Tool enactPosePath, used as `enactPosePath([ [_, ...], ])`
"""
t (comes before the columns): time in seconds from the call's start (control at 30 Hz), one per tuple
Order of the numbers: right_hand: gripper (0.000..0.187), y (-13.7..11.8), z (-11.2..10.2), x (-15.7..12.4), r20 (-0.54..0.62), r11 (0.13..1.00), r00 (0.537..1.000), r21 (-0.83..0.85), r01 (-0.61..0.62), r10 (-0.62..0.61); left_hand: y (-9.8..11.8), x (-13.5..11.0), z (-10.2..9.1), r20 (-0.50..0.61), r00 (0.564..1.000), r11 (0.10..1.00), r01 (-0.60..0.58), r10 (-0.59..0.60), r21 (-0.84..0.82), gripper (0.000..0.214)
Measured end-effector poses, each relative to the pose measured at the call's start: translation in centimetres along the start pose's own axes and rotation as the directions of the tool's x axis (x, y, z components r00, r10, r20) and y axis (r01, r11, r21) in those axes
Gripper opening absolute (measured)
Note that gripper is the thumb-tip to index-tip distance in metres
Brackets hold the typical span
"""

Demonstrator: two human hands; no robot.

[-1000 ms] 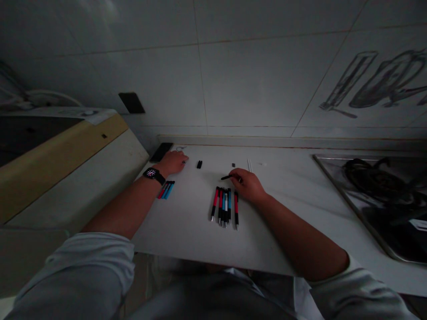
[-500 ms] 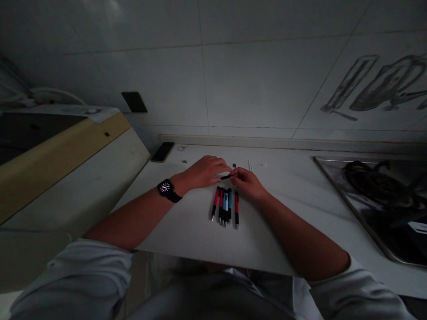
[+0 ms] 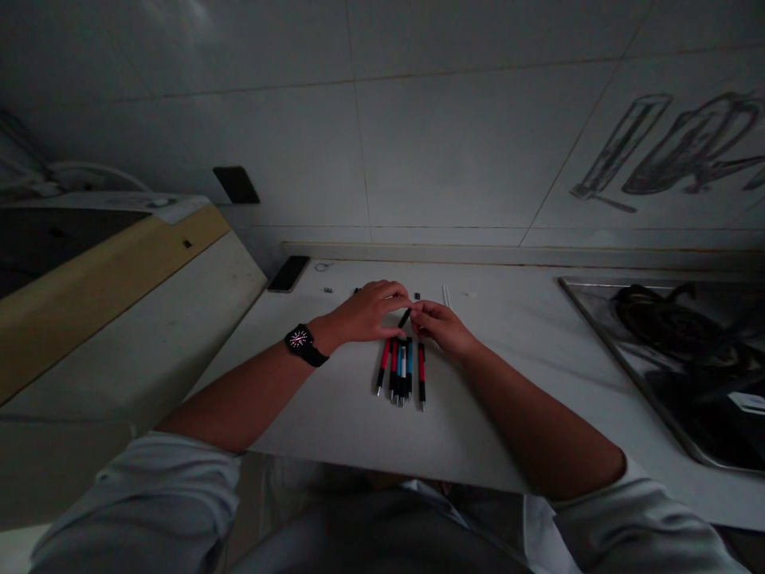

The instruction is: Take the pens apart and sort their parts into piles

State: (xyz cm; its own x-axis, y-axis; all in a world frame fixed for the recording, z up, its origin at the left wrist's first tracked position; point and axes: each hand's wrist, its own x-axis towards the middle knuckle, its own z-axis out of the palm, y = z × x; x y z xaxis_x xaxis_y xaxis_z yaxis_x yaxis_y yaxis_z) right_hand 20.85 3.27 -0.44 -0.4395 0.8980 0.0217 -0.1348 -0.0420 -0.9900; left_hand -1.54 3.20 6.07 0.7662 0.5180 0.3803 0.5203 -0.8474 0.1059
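Observation:
A slim black pen part (image 3: 405,318) is tilted between my two hands above the counter. My left hand (image 3: 371,312), with a black watch (image 3: 302,342) on its wrist, curls its thumb and forefinger about the part's ends. My right hand (image 3: 441,325) is closed, pinching at the part's upper end; its fingertips cover that end. Just below lie several pens with black grips and silver tips: a red pen (image 3: 383,367) at the left, blue ones and a white pen (image 3: 403,366) bunched in the middle, another red pen (image 3: 421,375) apart at the right.
Behind my hands lie a small dark piece (image 3: 417,296), thin white tubes (image 3: 445,296) and small metal bits (image 3: 328,290). A phone (image 3: 288,273) rests at the counter's back left, beside a pale appliance (image 3: 197,295). A gas stove (image 3: 675,359) borders the right side.
The black part has swung from nearly level to a steep tilt between my fingers. My left thumb has dropped slightly, nearer the pens. The whole view has shifted a little.

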Motion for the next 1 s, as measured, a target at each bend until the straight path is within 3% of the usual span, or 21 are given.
enactPosePath([
  [0.17, 0.043, -0.1, -0.3, 0.2, -0.091, 0.993, 0.992, -0.082, 0.081, -0.088, -4.7, -1.3, -0.2, -0.024, 0.974, 0.974, 0.227, -0.227, -0.01, 0.048],
  [0.27, 0.041, 0.3, -0.6, 0.4, -0.105, 0.986, 0.987, -0.13, 0.105, -0.119, -8.4, -2.7, 0.5, 0.073, 0.925, 0.928, 0.369, -0.372, 0.052, 0.048],
  [0.43, 0.038, 0.7, -0.5, 0.4, -0.071, 0.974, 0.988, -0.186, 0.126, -0.141, -12.1, -3.9, 2.8, 0.194, 0.869, 0.888, 0.431, -0.456, 0.158, 0.05],
  [0.7, 0.036, 0.8, -0.5, 0.4, -0.056, 0.964, 0.988, -0.23, 0.131, -0.147, -14.0, -4.0, 4.0, 0.247, 0.843, 0.876, 0.432, -0.477, 0.215, 0.048],
  [1.0, 0.031, 0.8, -0.6, 0.5, -0.029, 0.961, 0.991, -0.249, 0.123, -0.134, -13.8, -3.9, 3.7, 0.279, 0.826, 0.871, 0.463, -0.491, 0.162, 0.056],
])
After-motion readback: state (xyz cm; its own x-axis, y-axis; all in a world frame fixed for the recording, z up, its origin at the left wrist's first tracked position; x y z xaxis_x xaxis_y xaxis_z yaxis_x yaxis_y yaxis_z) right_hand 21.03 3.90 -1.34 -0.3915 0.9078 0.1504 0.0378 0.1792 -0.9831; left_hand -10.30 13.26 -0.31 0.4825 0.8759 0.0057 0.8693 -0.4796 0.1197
